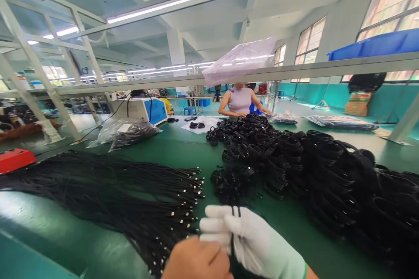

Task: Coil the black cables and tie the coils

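My right hand [253, 237], in a white glove with a green cuff, is at the lower middle. Its thumb presses toward the fingers, and a thin black cable [232, 242] passes around them. My bare left hand [198, 259] is curled closed right beside the gloved fingertips, slightly blurred; what its fingers grip is hidden. To the left, a wide bundle of straight black cables [108, 192] lies with its small light-tipped ends facing my hands. Beyond and to the right rises a large heap of coiled black cables [288, 157].
A person [240, 100] sits across the green table [183, 148]. A plastic bag [131, 133], a blue-and-white machine [147, 110] and a red box [16, 160] stand left. Overhead runs a shelf [183, 79] bearing plastic film [237, 59] and a blue tray [376, 45].
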Action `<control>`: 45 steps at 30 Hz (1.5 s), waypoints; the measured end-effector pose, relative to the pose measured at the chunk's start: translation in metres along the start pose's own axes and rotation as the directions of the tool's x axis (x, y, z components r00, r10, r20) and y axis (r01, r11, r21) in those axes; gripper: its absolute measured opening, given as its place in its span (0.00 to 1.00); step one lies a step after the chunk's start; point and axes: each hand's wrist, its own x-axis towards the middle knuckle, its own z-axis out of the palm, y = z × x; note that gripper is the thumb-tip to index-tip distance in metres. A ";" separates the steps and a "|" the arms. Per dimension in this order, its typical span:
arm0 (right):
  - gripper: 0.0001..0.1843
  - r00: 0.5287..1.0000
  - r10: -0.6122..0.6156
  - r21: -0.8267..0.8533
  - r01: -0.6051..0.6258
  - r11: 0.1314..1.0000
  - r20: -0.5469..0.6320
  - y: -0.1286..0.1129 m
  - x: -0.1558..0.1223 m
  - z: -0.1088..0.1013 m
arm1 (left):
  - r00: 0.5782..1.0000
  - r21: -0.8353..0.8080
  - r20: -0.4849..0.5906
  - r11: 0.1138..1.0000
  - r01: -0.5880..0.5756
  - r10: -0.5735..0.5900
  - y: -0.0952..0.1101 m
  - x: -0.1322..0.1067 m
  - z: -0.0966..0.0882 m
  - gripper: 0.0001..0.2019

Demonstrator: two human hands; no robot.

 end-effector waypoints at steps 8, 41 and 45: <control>0.21 0.924 0.264 0.101 -0.301 0.948 0.276 0.020 0.003 0.005 | 0.877 -0.581 0.383 0.663 0.472 -0.290 -0.053 0.036 -0.014 0.12; 0.22 0.989 0.027 0.145 -0.006 0.989 -0.145 0.002 -0.003 0.008 | 0.742 -0.415 0.457 0.620 0.666 -0.491 -0.045 -0.008 0.027 0.14; 0.25 0.945 -0.095 0.101 0.133 0.986 -0.313 -0.013 0.001 0.000 | 0.831 -0.164 0.314 0.835 0.525 -0.460 -0.021 -0.016 0.025 0.14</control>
